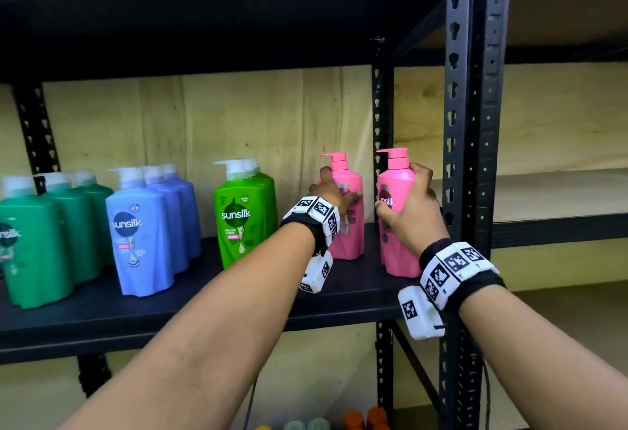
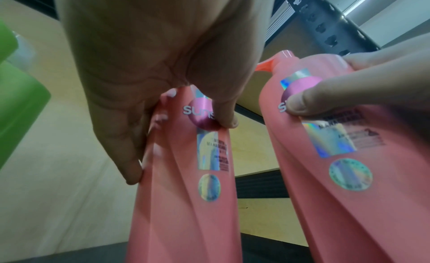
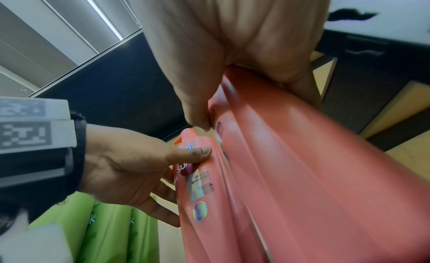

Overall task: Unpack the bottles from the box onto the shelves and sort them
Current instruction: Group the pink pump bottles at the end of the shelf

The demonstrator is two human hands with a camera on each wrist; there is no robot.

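Note:
Two pink pump bottles stand upright on the black shelf [image 1: 204, 297]. My left hand [image 1: 334, 191] grips the left pink bottle [image 1: 350, 225] around its upper body, thumb on the label [image 2: 223, 118]. My right hand [image 1: 407, 205] grips the right pink bottle [image 1: 396, 252], which stands nearer the shelf's front edge by the black upright post [image 1: 458, 157]. In the left wrist view both pink bottles [image 2: 186, 193] [image 2: 337, 175] stand side by side, apart. In the right wrist view the held bottle [image 3: 314, 175] fills the frame, with the left hand [image 3: 130, 167] on the other bottle [image 3: 200, 184].
To the left on the same shelf stand rows of bright green bottles [image 1: 243, 218], blue bottles [image 1: 142, 235] and dark green bottles [image 1: 34, 242]. A wooden back panel [image 1: 238, 116] closes the shelf. The neighbouring bay at right [image 1: 560, 191] has a bare wooden shelf. Coloured caps [image 1: 363, 419] show below.

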